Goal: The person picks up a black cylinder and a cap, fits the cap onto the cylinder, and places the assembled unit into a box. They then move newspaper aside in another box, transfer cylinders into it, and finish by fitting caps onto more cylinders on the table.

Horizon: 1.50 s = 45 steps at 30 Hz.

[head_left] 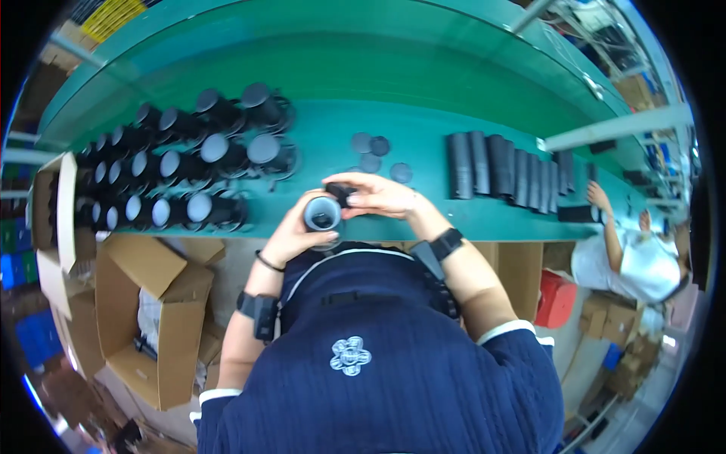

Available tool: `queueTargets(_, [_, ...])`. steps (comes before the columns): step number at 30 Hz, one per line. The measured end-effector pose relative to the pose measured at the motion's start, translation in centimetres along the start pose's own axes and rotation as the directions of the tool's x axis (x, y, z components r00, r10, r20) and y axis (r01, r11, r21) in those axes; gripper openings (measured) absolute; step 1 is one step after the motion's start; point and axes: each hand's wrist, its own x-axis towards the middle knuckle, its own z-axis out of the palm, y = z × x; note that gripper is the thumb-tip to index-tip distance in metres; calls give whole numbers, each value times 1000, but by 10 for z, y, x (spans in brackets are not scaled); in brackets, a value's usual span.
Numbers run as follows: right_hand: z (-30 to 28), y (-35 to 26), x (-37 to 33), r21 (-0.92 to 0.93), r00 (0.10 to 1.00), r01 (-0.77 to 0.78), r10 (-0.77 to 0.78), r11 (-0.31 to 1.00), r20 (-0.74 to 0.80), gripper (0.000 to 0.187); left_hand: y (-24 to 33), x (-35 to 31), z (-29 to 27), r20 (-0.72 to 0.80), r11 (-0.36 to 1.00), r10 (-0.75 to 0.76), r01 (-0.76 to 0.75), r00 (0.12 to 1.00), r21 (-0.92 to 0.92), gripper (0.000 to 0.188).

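Observation:
Close to my body, at the front edge of the green table, my left hand (291,233) is wrapped round a dark cylindrical cup (323,206). Its round opening faces up and shows a grey inner wall with something dark inside. Against the far right side of the cup, my right hand (378,195) pinches a small black part (340,194); the fingers cover much of it, so its exact kind is hidden. Beyond my hands, several thin dark grey discs (370,163) lie flat on the table.
Rows of black cylinders with pale round ends (263,149) fill the table's left. Black tubes (499,163) lie side by side at right. A metal post (620,127) crosses the far right, near a co-worker (628,261). An open cardboard box (185,333) and red container (556,299) stand below.

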Motion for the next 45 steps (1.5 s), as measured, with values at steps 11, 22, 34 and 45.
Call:
queueTargets(11, [37,-23,-14,-841,917,28,-350,540,-194,64,-23,6,6,-218,907,181,-77,959,415,70])
queueTargets(22, [63,-16,2,-982,931,-19,-354,186,-85,61,-23,-4,10,-140,813,237,-117,961,571,78])
queueTargets(34, [65,-13,1,-1000,934,-6,-358,26,-15,57,-34,-3,15,-159,813,218,-89,963,575,68])
queueTargets(45, [73,-12,6,-996,941,-43,-339,-72,-16,56,-35,-3,14,-158,806,237,-103,958,583,61])
